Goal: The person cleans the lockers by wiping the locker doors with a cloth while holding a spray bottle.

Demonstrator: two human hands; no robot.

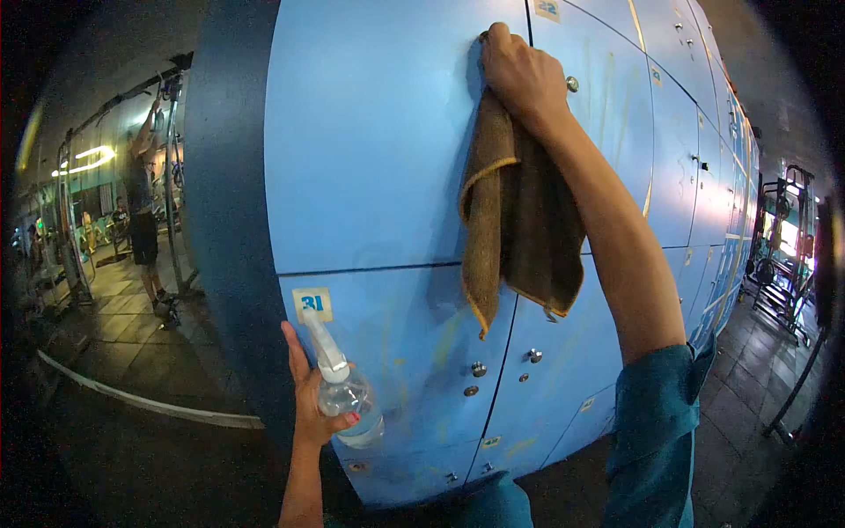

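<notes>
My right hand (524, 77) is closed on a brown cloth (528, 202) with yellow stitched edges, up near the top of a blue locker door (370, 132). The cloth hangs down in folds from my fingers, and the knob beside my fingertips is mostly covered. Lower left, my left hand (317, 409) grips a clear spray bottle (356, 409) with a white trigger head and some liquid inside. The bottle stands tilted in front of the door labelled 31 (312, 304); its nozzle points up and left, close to the label.
More blue lockers (673, 167) with knobs and number labels run off to the right. Metal knobs (478, 369) stick out from the lower doors. At left, a person (143, 194) stands by gym equipment with an arm raised. Gym racks (783, 246) stand at far right on a tiled floor.
</notes>
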